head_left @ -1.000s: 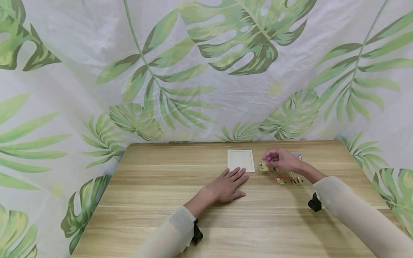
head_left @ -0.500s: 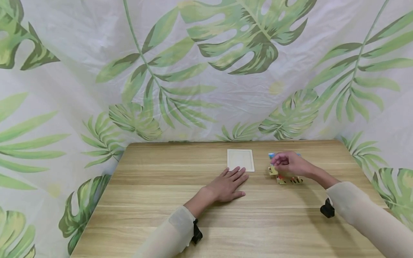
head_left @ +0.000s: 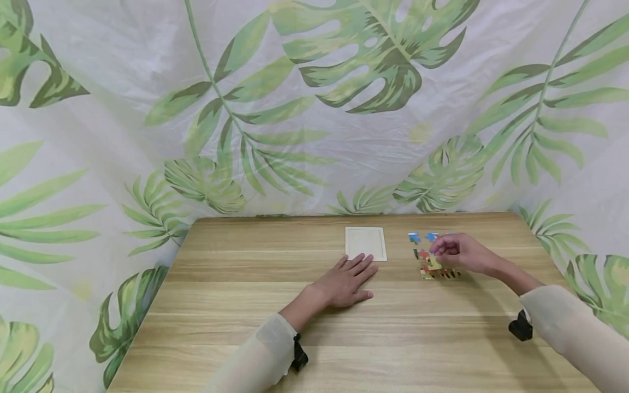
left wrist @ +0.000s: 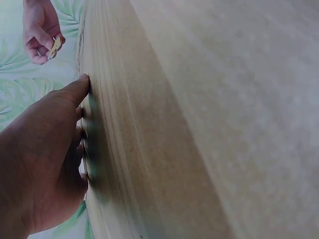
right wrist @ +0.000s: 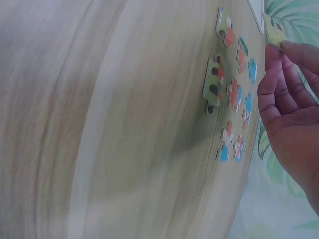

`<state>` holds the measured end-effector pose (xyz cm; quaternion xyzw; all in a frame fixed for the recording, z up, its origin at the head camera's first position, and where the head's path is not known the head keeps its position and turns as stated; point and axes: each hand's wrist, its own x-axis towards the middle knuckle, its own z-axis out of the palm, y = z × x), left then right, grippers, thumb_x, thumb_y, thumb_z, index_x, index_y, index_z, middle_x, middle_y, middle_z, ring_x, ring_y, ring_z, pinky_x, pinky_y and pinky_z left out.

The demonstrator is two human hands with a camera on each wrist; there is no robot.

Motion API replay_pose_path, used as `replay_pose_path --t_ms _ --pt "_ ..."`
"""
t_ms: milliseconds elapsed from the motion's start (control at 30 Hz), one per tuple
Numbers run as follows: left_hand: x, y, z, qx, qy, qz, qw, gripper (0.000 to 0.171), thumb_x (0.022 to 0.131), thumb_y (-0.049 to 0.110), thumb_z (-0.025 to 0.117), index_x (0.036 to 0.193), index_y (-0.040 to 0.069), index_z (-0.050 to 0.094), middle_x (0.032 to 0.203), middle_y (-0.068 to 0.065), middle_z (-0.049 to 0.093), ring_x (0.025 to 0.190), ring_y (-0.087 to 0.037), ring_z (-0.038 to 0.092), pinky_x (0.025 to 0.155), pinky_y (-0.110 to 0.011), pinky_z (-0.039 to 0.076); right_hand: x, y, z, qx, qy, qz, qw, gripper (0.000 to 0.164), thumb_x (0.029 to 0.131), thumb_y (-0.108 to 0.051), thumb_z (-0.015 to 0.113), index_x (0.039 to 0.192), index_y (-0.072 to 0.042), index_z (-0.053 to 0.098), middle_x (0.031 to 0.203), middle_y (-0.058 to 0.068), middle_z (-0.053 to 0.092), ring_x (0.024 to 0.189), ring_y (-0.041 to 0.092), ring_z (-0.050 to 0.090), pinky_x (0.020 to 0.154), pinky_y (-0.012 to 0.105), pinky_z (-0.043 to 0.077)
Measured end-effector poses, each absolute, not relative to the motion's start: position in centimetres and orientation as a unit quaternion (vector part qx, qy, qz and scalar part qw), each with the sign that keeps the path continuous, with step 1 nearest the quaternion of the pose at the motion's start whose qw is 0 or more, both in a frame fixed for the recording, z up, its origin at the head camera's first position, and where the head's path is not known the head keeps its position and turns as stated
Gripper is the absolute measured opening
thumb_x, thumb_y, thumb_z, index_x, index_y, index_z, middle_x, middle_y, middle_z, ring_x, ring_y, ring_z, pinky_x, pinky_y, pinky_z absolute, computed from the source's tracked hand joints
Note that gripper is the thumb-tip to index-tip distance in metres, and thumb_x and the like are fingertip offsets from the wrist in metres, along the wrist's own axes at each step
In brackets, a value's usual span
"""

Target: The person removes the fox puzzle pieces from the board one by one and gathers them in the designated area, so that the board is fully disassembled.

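My right hand (head_left: 464, 254) pinches a yellow jigsaw puzzle piece (head_left: 434, 264) between thumb and fingers, held up above the table among other pieces. In the right wrist view the held piece (right wrist: 273, 32) shows yellow with dark marks. Loose puzzle pieces lie under and around this hand: a blue one (head_left: 414, 238) at the back, a yellow-green one (right wrist: 213, 82) with dark marks at the front. My left hand (head_left: 344, 284) rests palm down with fingers spread, its fingertips right at the near edge of a pale, square puzzle board (head_left: 366, 243).
Several more pieces, such as a red and blue one (right wrist: 234, 94), sit in loose rows right of the board. The wooden table (head_left: 236, 305) ends at the back against a leaf-patterned cloth (head_left: 295, 109).
Carrying the yellow piece, my right hand has moved rightward from beside the board to over the loose pieces, uncovering blue pieces at the back. The left hand has stayed put.
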<state>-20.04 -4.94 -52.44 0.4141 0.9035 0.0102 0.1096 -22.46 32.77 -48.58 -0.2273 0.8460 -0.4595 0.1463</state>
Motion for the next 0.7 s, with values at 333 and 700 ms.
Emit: replay_pose_path --t_ms 333,700 --pt "-19.9 -5.0 -52.3 0.416 0.903 0.011 0.109 0.071 0.113 0.056 0.036 0.172 0.021 0.018 0.179 -0.002 0.01 0.165 -0.021 0.007 0.132 -0.05 0.015 -21.8 34.8 -48.6 -0.223 0.851 -0.456 0.137 0.017 0.098 0.004 0.069 0.115 0.007 0.071 0.102 0.013 0.073 0.089 0.009 0.07 0.075 0.023 0.06" --pt "-20.0 -5.0 -52.6 0.415 0.903 0.01 0.105 0.071 0.113 0.056 0.036 0.172 0.022 0.018 0.179 -0.001 0.009 0.165 -0.02 0.006 0.133 -0.049 0.014 -20.9 36.9 -48.9 -0.222 0.866 -0.435 0.11 0.017 0.095 0.007 0.071 0.113 0.008 0.072 0.098 0.012 0.074 0.086 0.006 0.068 0.072 0.02 0.058"
